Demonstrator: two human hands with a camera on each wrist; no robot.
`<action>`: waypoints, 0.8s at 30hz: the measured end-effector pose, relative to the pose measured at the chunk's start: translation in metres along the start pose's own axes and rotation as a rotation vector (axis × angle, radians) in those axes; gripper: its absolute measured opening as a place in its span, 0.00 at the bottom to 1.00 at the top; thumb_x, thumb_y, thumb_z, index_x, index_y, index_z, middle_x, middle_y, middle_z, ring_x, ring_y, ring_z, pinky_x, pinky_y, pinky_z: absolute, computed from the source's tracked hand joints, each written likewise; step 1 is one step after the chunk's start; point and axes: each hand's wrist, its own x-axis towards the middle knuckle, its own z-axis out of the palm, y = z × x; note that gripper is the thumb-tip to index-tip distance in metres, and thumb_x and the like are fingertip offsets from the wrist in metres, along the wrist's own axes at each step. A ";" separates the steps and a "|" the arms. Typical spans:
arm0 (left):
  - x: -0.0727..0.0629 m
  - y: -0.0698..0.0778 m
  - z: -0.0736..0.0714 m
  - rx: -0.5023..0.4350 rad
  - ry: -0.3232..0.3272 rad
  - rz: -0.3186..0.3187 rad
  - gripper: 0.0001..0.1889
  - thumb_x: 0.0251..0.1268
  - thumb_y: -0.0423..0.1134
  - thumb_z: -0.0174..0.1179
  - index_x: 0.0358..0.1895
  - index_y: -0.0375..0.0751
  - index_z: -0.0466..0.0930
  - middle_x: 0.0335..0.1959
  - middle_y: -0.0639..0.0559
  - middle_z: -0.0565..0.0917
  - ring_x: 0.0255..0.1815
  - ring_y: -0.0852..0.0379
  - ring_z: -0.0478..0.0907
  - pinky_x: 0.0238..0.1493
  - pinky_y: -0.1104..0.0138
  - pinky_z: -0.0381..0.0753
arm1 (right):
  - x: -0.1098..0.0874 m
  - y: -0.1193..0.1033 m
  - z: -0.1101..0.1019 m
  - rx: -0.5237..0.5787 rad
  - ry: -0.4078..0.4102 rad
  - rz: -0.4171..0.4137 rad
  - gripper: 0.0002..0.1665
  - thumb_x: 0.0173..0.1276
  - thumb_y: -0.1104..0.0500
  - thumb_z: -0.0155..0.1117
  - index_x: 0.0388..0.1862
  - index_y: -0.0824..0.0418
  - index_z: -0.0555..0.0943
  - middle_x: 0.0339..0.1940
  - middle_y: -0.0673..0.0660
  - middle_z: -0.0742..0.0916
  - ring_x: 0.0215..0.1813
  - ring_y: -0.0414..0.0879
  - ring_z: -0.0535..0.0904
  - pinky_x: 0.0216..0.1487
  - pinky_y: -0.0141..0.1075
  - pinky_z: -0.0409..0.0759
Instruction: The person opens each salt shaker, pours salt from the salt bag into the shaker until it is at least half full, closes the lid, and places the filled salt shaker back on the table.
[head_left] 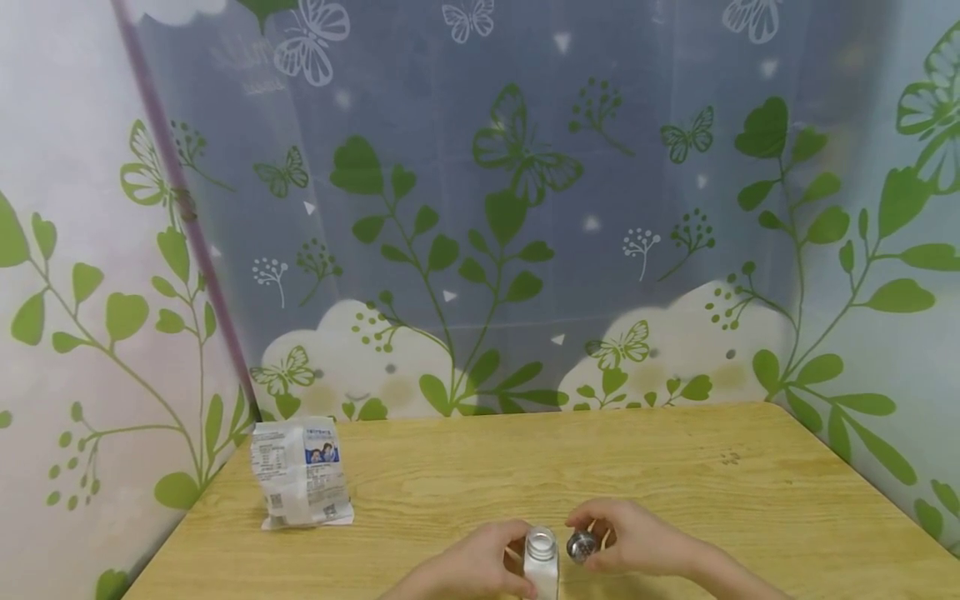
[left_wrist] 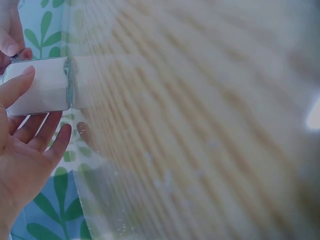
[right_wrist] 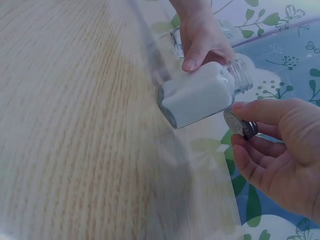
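Note:
In the head view my left hand [head_left: 474,565] grips a squarish glass salt shaker [head_left: 542,572] at the table's near side. Its threaded neck is uncovered, and white powder fills most of the glass in the right wrist view, where the shaker [right_wrist: 200,97] shows its thick clear base. Just right of the neck, my right hand [head_left: 637,538] pinches a round metal shaker cap [head_left: 582,547] between thumb and fingers. Small holes dot the face of the cap [right_wrist: 240,125], which is apart from the bottle. In the left wrist view the left thumb lies along the shaker [left_wrist: 42,87].
A white printed packet [head_left: 303,475] stands at the left of the wooden table [head_left: 465,467]. Several small dark marks [head_left: 730,458] show toward the back right. A patterned curtain [head_left: 450,250] with leaves and butterflies hangs behind and along both sides.

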 end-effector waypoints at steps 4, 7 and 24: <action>-0.001 0.001 0.000 -0.014 -0.007 -0.010 0.23 0.49 0.27 0.67 0.51 0.42 0.74 0.39 0.60 0.79 0.39 0.63 0.79 0.40 0.71 0.77 | 0.000 -0.005 0.000 0.040 -0.003 -0.019 0.27 0.59 0.63 0.65 0.55 0.73 0.72 0.44 0.57 0.81 0.38 0.39 0.77 0.36 0.33 0.78; -0.001 0.002 -0.001 -0.020 -0.011 -0.015 0.23 0.49 0.27 0.67 0.51 0.42 0.74 0.39 0.60 0.79 0.38 0.63 0.79 0.40 0.71 0.77 | 0.001 -0.008 0.000 0.077 -0.008 -0.037 0.27 0.61 0.62 0.64 0.57 0.73 0.71 0.44 0.58 0.81 0.39 0.40 0.78 0.36 0.34 0.79; 0.001 0.001 -0.002 0.037 -0.014 -0.007 0.19 0.50 0.29 0.67 0.47 0.42 0.75 0.37 0.61 0.79 0.38 0.66 0.78 0.40 0.73 0.76 | 0.009 -0.014 0.009 0.212 0.067 -0.053 0.27 0.64 0.63 0.62 0.59 0.74 0.68 0.49 0.65 0.77 0.45 0.43 0.77 0.43 0.34 0.78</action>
